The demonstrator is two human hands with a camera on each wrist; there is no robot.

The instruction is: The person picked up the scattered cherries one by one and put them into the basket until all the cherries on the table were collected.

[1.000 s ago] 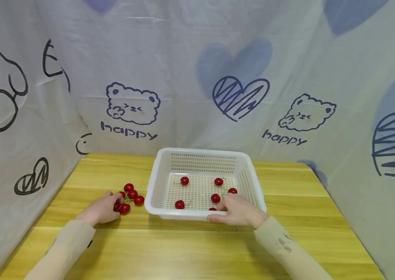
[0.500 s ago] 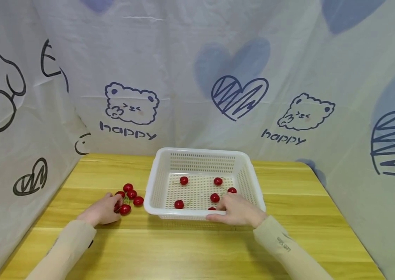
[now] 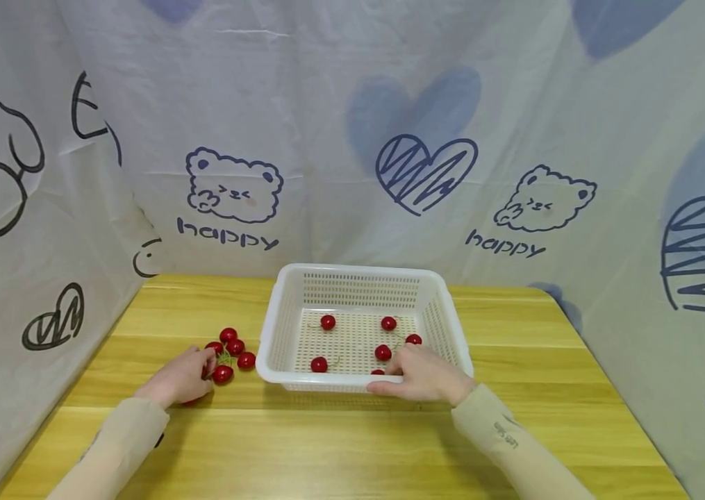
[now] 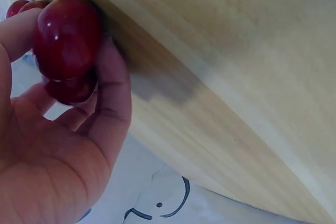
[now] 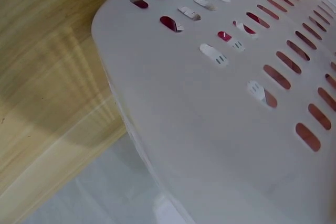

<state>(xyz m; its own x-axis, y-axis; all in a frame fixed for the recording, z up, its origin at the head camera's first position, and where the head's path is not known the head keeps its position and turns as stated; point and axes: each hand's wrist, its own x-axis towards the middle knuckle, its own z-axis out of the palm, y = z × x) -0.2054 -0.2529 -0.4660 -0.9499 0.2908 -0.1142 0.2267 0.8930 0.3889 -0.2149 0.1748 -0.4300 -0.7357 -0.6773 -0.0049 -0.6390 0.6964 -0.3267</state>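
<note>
Left of the white plastic basket (image 3: 314, 379) lies a small pile of red cherries (image 3: 235, 347) with green stems. My left hand (image 3: 178, 376) is at the near left side of this pile. In the left wrist view its curled fingers and thumb hold a glossy red cherry (image 4: 68, 38), and a second cherry (image 4: 72, 91) shows just behind it within the fingers. My right hand (image 3: 424, 375) grips the basket's near rim, its thumb outside and its other fingers reaching inside, partly hidden. The right wrist view is filled by the slotted basket wall (image 5: 178, 93).
Several cherries (image 3: 328, 322) lie spread over the basket's slotted floor, one partly behind the near rim. The basket stands on a yellow wooden table (image 3: 302, 451). White printed cloth (image 3: 327, 125) hangs behind the table and at both sides.
My left hand has curled further and drawn slightly back, and a cherry now shows beneath it. The right hand keeps its hold on the basket. The head view has shifted slightly.
</note>
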